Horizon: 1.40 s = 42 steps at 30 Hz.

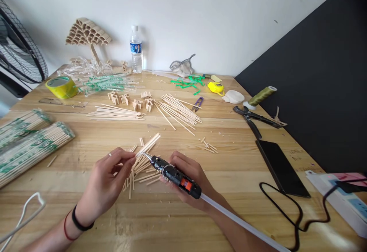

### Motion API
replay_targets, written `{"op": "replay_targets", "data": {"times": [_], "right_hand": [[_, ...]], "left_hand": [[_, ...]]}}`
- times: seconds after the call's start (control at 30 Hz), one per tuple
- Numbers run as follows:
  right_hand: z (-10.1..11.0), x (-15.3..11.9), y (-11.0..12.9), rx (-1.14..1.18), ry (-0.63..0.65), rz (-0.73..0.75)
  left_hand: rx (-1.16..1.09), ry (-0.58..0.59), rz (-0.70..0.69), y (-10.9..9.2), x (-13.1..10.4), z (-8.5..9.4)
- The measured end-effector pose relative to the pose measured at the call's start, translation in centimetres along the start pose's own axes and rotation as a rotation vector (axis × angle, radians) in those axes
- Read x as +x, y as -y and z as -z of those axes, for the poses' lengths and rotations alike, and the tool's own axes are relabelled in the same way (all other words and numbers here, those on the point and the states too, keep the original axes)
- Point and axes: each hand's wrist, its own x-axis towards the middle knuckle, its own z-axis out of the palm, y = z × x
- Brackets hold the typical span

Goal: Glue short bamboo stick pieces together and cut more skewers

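Observation:
My right hand (pixel 190 172) is wrapped round a black glue gun (pixel 172 173), a long white glue stick (pixel 237 219) running out of its back end. Between the thumb and fingers of my left hand (pixel 110 175) are pinched wooden sticks (pixel 150 144), side by side and pointing up to the right. The gun's metal nozzle meets these sticks close to my left fingertips; whether it touches them I cannot tell. Under both hands lies a loose pile of short cut sticks (pixel 143 168), partly hidden by the gun and my fingers.
Longer sticks (pixel 180 110) and small glued stick pieces (pixel 137 104) lie beyond my hands. Bagged sticks (pixel 37 145) and yellow tape (pixel 61 87) are at left. A phone (pixel 282 168), pliers (pixel 252 120), black cable (pixel 298 210) and power strip (pixel 344 198) occupy the right. A bottle (pixel 136 51) stands at the back.

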Motion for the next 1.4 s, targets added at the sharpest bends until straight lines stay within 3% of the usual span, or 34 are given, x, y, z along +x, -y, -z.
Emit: {"op": "replay_targets", "data": {"times": [0.8, 1.4], "right_hand": [[0.4, 0.1, 0.2, -0.047, -0.023, -0.051], [1.3, 0.4, 0.8, -0.142, -0.119, -0.094]], "left_hand": [[-0.022, 0.008, 0.004, -0.2, -0.1, 0.0], [-0.027, -0.006, 0.002, -0.5, 0.2, 0.0]]}}
